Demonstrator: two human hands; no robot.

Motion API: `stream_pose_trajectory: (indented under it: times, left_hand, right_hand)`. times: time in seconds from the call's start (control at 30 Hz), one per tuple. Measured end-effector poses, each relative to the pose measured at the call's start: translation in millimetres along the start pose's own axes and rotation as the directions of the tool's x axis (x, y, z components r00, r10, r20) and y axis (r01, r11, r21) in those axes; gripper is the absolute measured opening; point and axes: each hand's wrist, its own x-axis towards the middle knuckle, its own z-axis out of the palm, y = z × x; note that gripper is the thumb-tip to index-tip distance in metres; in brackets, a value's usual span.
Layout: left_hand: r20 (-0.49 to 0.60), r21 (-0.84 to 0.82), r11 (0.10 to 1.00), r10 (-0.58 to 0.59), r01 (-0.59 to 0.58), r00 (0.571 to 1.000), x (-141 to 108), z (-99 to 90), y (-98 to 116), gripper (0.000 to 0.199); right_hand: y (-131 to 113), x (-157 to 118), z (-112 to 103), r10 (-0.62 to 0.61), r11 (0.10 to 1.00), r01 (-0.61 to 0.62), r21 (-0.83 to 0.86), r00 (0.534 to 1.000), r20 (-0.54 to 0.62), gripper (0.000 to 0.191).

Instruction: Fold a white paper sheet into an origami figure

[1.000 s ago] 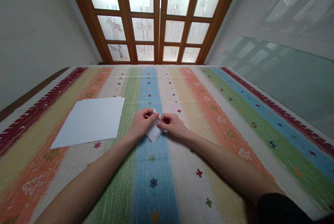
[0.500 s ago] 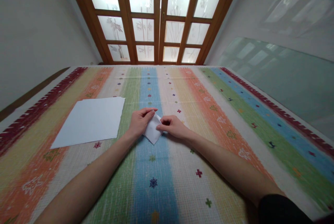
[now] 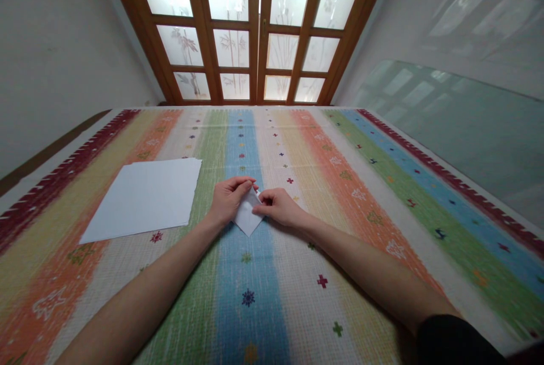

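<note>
1. So compared with about a second earlier, the thumbs had spread apart: the left hand [image 3: 225,199] had slid its thumb a bit left, and more of the folded white paper [image 3: 247,219] showed between the hands. The stack of white paper [image 3: 147,198] hadn't budged.

2. Both hands were busy. The left had the upper left side of the folded piece pinched, thumb on top, and the right hand [image 3: 283,206] had thumb and fingertips gripping the right edge. Neither was let go or balled up.

3. The folded piece sat near the middle of the scene, on or just over the blue stripe of the striped tablecloth [image 3: 246,319], with its pointed corner aimed at the near side.

4. My read on the step: careful fingertip work on a fold or edge near the far corner. A small white edge poked out there, but I honestly couldn't tell how many layers it had. Working that edge further would call for a steady left pinch and light right fingertips, imo.

5. Other stuff: the stack lay flat to the left, well apart from the hands, edges not quite lined up. Wood-framed glass doors [image 3: 258,30] stood at the far side, and there was a dark sleeve [image 3: 450,336] near right.

6. Main thing in the way was the fingers themselves, since they hid the far corner. The stack wasn't blocking anything.
</note>
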Motion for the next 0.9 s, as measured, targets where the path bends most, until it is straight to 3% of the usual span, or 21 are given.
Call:
stream_pose_trajectory:
  times: [0.17, 0.3, 0.4, 0.53, 0.67, 0.77, 0.9]
  left_hand:
    - [-0.027, -0.025, 1.000, -0.001, 0.000, 1.000, 3, 0.0, -3, 0.035]
    - [-0.017, 0.048, 0.997, 0.067, -0.066, 0.998, 2, 0.8, -6, 0.029]
    - [-0.043, 0.224, 0.957, 0.198, -0.184, 0.979, 0, 2.3, -10, 0.023]
    - [-0.011, 0.478, 0.829, 0.334, -0.288, 0.942, -2, 3.5, -17, 0.021]
    - [0.048, 0.628, 0.728, 0.315, -0.273, 0.948, -1, 4.6, -24, 0.022]
    - [0.064, 0.729, 0.650, 0.247, -0.214, 0.967, -1, 6.5, -25, 0.025]
    - [0.059, 0.779, 0.606, 0.181, -0.158, 0.982, -2, 9.8, -24, 0.025]
  right_hand:
    - [-1, 0, 5, -0.001, 0.997, 0.007, 0.081, 0.998, -0.067, 0.018]
    - [-1, 1, 11, -0.020, 0.988, 0.041, 0.147, 0.989, -0.144, 0.023]
    - [-1, 0, 14, -0.042, 0.999, 0.048, 0.025, 0.976, -0.216, 0.024]
    - [-4, -6, 17, -0.068, 0.989, 0.033, -0.144, 0.966, -0.251, 0.025]
    - [-9, -10, 21, -0.026, 0.926, -0.063, -0.373, 0.973, -0.228, 0.023]
    - [-13, -10, 24, 0.006, 0.812, -0.133, -0.569, 0.976, -0.219, 0.030]
    - [-18, -5, 26, 0.058, 0.683, -0.188, -0.706, 0.977, -0.204, 0.038]
